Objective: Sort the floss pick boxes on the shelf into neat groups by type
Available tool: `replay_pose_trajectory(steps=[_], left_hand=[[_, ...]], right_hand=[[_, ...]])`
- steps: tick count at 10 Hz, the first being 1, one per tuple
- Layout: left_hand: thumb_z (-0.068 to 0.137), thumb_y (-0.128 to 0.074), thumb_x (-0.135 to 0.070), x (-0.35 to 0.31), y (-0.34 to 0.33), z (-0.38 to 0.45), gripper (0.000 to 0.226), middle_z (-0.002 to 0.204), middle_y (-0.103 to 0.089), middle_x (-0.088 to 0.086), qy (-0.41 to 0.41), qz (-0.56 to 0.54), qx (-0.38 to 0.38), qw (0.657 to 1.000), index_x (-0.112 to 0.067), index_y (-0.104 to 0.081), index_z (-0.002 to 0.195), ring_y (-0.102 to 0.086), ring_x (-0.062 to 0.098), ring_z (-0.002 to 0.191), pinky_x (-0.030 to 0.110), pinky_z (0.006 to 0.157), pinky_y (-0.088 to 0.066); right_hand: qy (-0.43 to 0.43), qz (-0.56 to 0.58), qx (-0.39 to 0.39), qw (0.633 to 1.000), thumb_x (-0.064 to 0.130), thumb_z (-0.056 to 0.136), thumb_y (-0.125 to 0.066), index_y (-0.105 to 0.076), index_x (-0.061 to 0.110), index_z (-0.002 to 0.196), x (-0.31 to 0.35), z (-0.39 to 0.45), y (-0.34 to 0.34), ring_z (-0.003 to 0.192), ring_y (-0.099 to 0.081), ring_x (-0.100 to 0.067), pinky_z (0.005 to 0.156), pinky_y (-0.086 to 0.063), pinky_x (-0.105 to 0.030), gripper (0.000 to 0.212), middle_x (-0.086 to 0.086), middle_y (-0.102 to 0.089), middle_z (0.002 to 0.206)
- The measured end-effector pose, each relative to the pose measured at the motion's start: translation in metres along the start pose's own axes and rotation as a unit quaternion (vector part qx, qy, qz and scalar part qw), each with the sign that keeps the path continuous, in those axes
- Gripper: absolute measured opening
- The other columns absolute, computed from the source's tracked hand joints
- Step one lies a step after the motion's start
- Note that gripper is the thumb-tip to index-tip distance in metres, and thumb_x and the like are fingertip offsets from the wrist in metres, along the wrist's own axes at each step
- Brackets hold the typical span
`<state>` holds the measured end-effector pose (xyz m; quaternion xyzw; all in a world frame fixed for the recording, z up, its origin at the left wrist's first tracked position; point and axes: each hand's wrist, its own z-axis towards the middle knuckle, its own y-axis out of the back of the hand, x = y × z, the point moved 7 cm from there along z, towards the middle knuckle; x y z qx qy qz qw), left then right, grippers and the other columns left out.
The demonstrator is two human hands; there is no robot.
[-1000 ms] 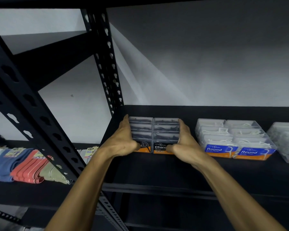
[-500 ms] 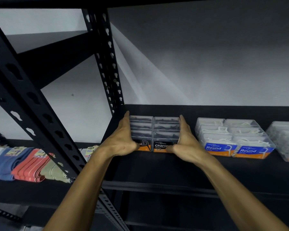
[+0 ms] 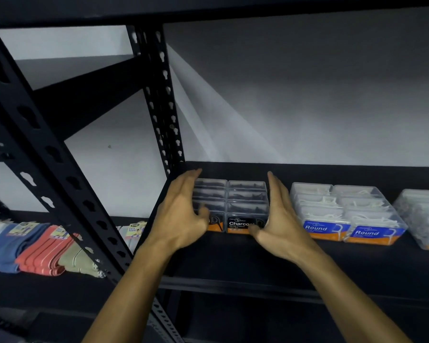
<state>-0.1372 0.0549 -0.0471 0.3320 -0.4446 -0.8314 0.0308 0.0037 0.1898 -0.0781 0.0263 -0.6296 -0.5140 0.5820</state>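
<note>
Head view — black metal shelf (image 3: pixel 233 258), grey wall (image 3: pixel 307 95) behind — dim.

A black metal shelf (image 3: pixel 307 263) stands against a pale grey wall (image 3: pixel 307 95). Its perforated uprights (image 3: pixel 164 100) are at the left. Light streaks cross the wall diagonally.

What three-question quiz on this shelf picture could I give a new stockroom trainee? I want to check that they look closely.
1. True or false: both hands flank the Charcoal boxes.
2. Which group sits immediately to the right of the right hand? A) folded towels B) Round boxes C) bottles
3. Fill in: the left hand is beside the shelf's black ______.

Key: 1 true; 2 B; 3 upright post.
</note>
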Motion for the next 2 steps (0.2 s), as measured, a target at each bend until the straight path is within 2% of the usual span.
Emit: replay_pose_trajectory(steps=[1,2], left_hand=[[0.082,-0.063,-0.007,-0.016,0.009,-0.014,0.056,0.136,-0.051,-0.002,-0.046,0.04,-0.097,0.993,-0.016,-0.049,0.136,-0.041,0.009,0.125,0.02,0.094,-0.039],[0.083,-0.064,-0.008,-0.039,0.015,-0.043,0.032,0.112,-0.062,-0.002,-0.105,0.047,-0.171,0.979,-0.012,-0.066,0.115,-0.054,0.011,0.104,0.022,0.069,-0.053]], right_hand=[[0.059,0.014,-0.125,0.99,0.009,0.076,-0.072,-0.021,0.021,0.148,0.005,-0.029,0.021,0.137,-0.025,-0.007,0.111,-0.021,-0.017,0.088,0.013,-0.026,0.145],[0.104,0.039,-0.241,0.964,0.017,0.079,-0.065,-0.056,0.019,0.127,0.0,-0.088,0.036,0.109,-0.058,-0.01,0.093,-0.047,-0.02,0.049,0.008,-0.055,0.118]])
